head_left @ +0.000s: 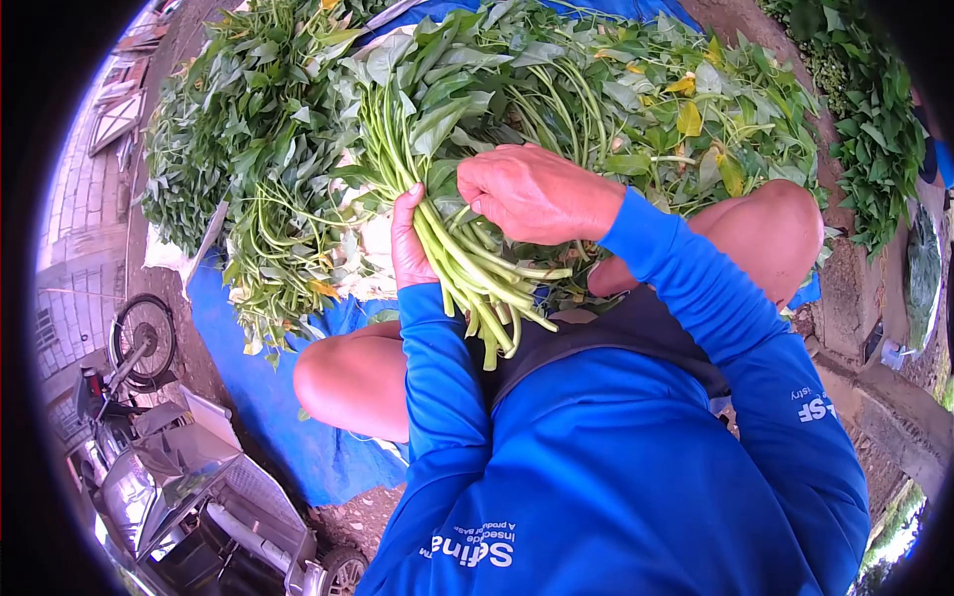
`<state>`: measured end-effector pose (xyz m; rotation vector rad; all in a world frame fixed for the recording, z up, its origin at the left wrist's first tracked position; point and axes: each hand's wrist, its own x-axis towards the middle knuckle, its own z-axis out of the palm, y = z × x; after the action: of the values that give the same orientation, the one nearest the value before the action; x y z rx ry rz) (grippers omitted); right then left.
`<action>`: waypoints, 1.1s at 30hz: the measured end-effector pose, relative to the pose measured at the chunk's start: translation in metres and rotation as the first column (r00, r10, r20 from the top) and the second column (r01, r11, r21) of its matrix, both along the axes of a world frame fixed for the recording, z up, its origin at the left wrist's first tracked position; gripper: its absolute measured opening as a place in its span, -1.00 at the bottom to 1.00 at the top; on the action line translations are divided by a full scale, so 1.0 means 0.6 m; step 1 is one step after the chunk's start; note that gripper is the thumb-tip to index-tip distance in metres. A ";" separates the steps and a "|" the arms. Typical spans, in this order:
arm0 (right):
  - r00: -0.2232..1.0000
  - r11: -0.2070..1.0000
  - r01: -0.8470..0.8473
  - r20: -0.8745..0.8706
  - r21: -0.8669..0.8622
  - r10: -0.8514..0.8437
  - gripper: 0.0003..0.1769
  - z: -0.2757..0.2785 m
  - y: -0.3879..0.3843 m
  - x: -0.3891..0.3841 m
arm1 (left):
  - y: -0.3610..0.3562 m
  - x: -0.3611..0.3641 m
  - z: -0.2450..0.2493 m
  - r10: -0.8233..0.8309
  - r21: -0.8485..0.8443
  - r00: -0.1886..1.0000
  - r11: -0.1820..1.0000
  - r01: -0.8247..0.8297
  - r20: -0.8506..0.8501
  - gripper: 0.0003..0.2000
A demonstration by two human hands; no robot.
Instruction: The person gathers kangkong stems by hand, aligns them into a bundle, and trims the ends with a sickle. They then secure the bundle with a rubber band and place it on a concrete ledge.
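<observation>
My left hand [409,240] is wrapped round the stems of a thick bunch of leafy greens [452,258], which look like water spinach. The pale cut stem ends point down toward my lap, and the leaves spread away at the top. Just to the right of the bunch, my right hand [542,194] is closed with thumb and fingers pressed together beside the stems. Whatever its fingertips pinch is too small or hidden to make out.
Heaped greens [258,129] lie ahead and left, with a looser pile [696,119] at right holding some yellow leaves. Beneath is a blue tarp [268,397]. A motorcycle with a metal sidecar [199,487] stands at lower left. More greens [874,149] and a concrete edge [884,417] are at right.
</observation>
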<state>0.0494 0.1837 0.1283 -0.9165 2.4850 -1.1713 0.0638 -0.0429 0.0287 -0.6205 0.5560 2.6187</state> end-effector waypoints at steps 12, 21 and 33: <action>0.942 0.979 0.177 0.271 0.102 -0.199 -0.74 0.048 0.079 0.129 | -0.012 -0.016 0.012 0.084 -0.222 0.996 0.971 -0.091 -0.045 -0.59; 0.643 0.881 0.471 0.702 -0.048 -0.306 -0.79 0.002 0.173 0.183 | -0.045 -0.043 -0.030 0.320 -0.476 0.946 0.826 -0.303 -0.046 -0.77; 0.319 0.231 0.900 0.920 -0.369 0.227 -0.73 0.029 0.326 0.115 | -0.071 -0.047 -0.039 0.295 -0.517 0.954 0.810 -0.276 -0.048 -0.77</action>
<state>0.1185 0.3794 0.1454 0.5278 0.8619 -2.4988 0.0355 -0.0856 0.0056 -0.9774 1.2774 2.7233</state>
